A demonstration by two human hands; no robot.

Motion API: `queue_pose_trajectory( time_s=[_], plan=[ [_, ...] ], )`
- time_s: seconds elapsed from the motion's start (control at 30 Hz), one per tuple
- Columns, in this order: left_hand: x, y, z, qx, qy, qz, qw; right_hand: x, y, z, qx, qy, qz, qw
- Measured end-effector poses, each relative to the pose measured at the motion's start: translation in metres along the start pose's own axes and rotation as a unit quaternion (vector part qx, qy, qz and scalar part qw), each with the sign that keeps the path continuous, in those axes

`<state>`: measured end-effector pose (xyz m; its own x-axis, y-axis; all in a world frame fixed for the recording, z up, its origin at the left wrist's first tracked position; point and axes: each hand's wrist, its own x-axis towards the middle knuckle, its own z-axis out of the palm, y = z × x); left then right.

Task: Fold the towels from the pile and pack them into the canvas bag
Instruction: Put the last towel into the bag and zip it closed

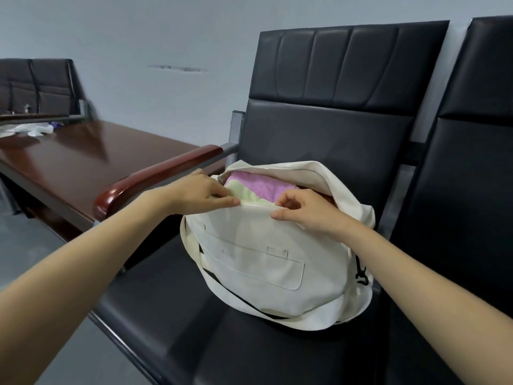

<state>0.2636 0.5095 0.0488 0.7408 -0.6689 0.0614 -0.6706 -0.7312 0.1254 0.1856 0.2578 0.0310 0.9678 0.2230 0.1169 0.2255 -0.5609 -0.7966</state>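
The bag [263, 259] is sitting on the chair seat [166, 301], its mouth facing up and away from the person. Two folded towels are lying inside it: a pink towel [258, 184] toward the bag's far side and a pale green towel [249, 197] just under its near rim.

The left hand [200, 190] is pinching the near rim at the bag's left end, its fingers [224, 200] narrow and nearly flat along the cloth. The right hand [302, 209] is pinching the same rim further toward the bag's right end, its fingers [286, 201] curled in close. Both are holding only cloth.

The step looks like drawing the bag's mouth together over the towels, though the rim could equally be being held open. To do it well:

- The two hands should be pulling the near rim taut between them, so it is running straight.
- The green towel is bulging against the bag's near rim, so it needs pressing down first, or it is going to catch in the zip [261, 168].
- The far flap is standing high above the bag's mouth and needs bringing down to meet the rim.
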Motion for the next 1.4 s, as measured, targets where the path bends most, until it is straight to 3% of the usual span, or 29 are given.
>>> queue_pose_trajectory(
  time_s=[0.1,0.17,0.27,0.33,0.37,0.43,0.53,0.7,0.8,0.93,1.03,1.23,1.3,1.4],
  plan=[
    [-0.004,-0.03,0.002,0.125,-0.036,-0.019,0.991,0.007,0.001,0.003,-0.073,-0.013,0.018,0.997],
    [-0.004,-0.039,-0.002,0.126,-0.026,-0.039,0.991,0.008,0.002,0.005,-0.113,-0.028,0.028,0.993],
    [0.009,-0.032,-0.017,0.064,0.153,-0.009,0.986,0.007,-0.009,-0.011,-0.049,0.078,-0.006,0.996],
    [0.029,-0.012,-0.024,-0.043,0.287,-0.039,0.956,0.01,-0.016,-0.031,-0.019,0.173,-0.039,0.984],
    [0.04,-0.001,-0.021,-0.076,0.309,-0.068,0.945,0.012,-0.013,-0.037,-0.029,0.197,-0.036,0.979],
    [0.062,0.014,-0.003,-0.041,0.267,-0.126,0.955,0.016,0.005,-0.036,-0.092,0.206,0.017,0.974],
    [0.083,0.022,0.03,0.064,0.155,-0.189,0.968,0.016,0.044,-0.019,-0.175,0.14,0.113,0.968],
    [0.08,0.019,0.053,0.127,0.247,-0.164,0.947,0.017,0.039,-0.023,-0.123,0.17,0.09,0.974],
    [0.077,0.017,0.058,0.109,0.292,-0.134,0.941,0.025,0.027,-0.034,-0.108,0.197,0.072,0.972],
    [0.081,0.016,0.059,0.078,0.295,-0.091,0.948,0.046,0.028,-0.039,-0.179,0.185,0.038,0.965],
    [0.084,0.017,0.059,0.071,0.278,-0.081,0.955,0.063,0.04,-0.04,-0.334,0.201,0.026,0.921],
    [0.108,0.018,0.058,0.043,0.206,-0.204,0.956,0.078,0.05,-0.043,-0.536,0.191,0.051,0.82],
    [0.118,0.022,0.044,0.049,0.222,-0.211,0.951,0.08,0.044,-0.057,-0.503,0.24,0.041,0.829],
    [0.131,0.035,0.027,-0.021,0.304,-0.194,0.932,0.088,0.014,-0.079,-0.326,0.345,0.006,0.88]
  ],
)
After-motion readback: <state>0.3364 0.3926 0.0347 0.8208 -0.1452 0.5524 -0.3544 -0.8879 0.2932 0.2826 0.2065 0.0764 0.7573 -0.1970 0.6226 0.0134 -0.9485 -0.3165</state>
